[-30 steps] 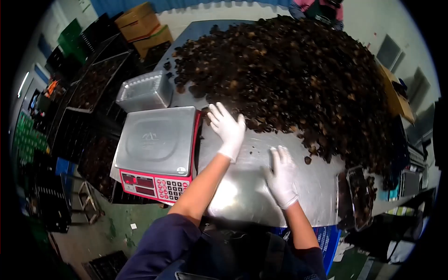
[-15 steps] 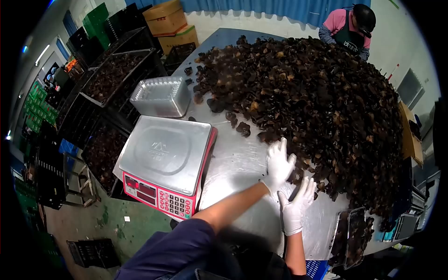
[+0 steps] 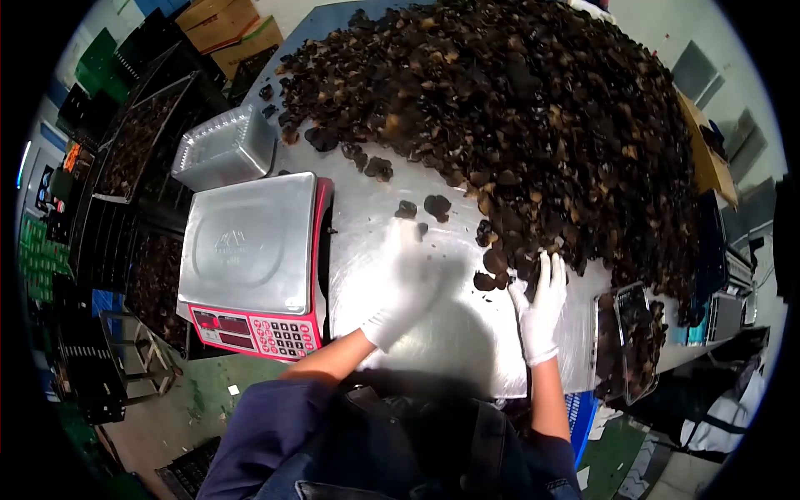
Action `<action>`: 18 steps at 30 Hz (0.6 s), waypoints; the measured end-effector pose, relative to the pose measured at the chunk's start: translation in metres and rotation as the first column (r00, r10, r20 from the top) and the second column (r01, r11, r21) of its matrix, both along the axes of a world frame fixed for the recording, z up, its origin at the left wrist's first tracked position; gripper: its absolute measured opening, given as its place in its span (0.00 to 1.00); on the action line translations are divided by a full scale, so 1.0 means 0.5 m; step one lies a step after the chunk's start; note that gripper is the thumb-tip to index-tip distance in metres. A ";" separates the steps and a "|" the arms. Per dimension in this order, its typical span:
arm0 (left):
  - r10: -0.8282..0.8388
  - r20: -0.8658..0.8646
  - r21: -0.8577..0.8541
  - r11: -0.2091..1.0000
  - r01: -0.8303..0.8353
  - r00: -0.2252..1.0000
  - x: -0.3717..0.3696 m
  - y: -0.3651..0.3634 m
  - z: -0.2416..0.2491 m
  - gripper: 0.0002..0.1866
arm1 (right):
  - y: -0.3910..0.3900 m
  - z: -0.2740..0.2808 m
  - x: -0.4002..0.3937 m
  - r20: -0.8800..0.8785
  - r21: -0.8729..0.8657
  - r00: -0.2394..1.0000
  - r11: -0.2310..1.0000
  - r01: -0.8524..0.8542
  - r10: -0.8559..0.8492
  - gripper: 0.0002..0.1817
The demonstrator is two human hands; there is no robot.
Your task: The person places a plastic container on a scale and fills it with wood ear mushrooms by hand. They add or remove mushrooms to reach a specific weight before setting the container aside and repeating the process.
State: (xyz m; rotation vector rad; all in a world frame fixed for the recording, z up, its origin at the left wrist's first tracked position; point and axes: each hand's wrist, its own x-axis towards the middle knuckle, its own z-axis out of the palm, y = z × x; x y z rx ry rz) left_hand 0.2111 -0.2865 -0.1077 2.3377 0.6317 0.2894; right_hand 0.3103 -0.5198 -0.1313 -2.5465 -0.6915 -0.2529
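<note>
My left hand (image 3: 404,283), in a white glove, is over the bare metal tabletop (image 3: 358,242) between the scale and the pile. Motion blurs its fingers; small loose dark pieces (image 3: 406,209) that look like wood ear mushrooms lie just beyond them. At the near edge of the big wood ear mushroom pile (image 3: 533,125) is my right hand (image 3: 542,308), also gloved. Its fingers are stretched out with the thumb apart, against the edge pieces. A few loose wood ears (image 3: 495,262) lie just left of its fingertips.
A red-framed digital scale (image 3: 250,250) stands at left, with stacked clear plastic trays (image 3: 225,150) behind it. Clear containers holding dark pieces (image 3: 629,342) sit at the right table edge. Racks of filled crates (image 3: 137,150) stand beyond the table's left side.
My left hand has swung away from the pile edge leftward, toward the scale, and apart from my right hand. Small loose pieces now show at the pile's near edge. The view has shifted.
</note>
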 end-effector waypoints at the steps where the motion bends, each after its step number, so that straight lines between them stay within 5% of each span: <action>1: 0.110 -0.014 0.156 0.982 -0.107 0.994 -0.009 0.014 -0.027 0.46 | 0.002 -0.010 0.013 0.028 -0.038 0.999 0.999 0.021 -0.020 0.46; 4: 0.214 -0.014 0.381 0.904 -0.192 0.977 -0.015 0.033 -0.107 0.49 | 0.033 -0.010 0.067 0.070 -0.061 0.998 0.998 0.005 0.000 0.44; 8: 0.106 -0.192 0.427 0.904 -0.015 0.976 -0.012 -0.045 -0.099 0.52 | 0.070 -0.030 0.163 0.103 -0.076 0.994 0.997 -0.028 0.036 0.42; 10: -0.099 -0.244 0.408 0.892 0.194 0.965 -0.022 -0.091 -0.075 0.53 | 0.079 -0.013 0.195 -0.021 -0.170 0.999 0.985 -0.029 0.026 0.43; 13: -0.345 -0.244 -0.030 0.937 0.349 0.906 -0.015 -0.174 -0.118 0.52 | 0.059 0.003 0.208 -0.059 -0.212 0.991 0.969 -0.127 0.117 0.46; 14: -0.349 -0.241 -0.028 0.935 0.353 0.905 -0.024 -0.225 -0.118 0.52 | 0.051 0.012 0.206 -0.112 -0.233 0.986 0.961 -0.148 0.125 0.46; 16: -0.711 0.166 0.181 0.703 0.688 0.683 -0.070 -0.346 -0.087 0.51 | 0.037 0.051 0.178 -0.145 -0.201 0.981 0.967 -0.157 0.129 0.46; 17: -0.791 0.074 0.095 0.612 0.785 0.607 -0.099 -0.393 -0.046 0.47 | 0.027 0.069 0.162 -0.137 -0.151 0.983 0.979 -0.139 0.119 0.45; 18: -0.910 -0.115 0.022 0.400 0.916 0.399 -0.114 -0.417 -0.011 0.42 | 0.011 0.087 0.140 -0.133 -0.106 0.985 0.987 -0.121 0.107 0.44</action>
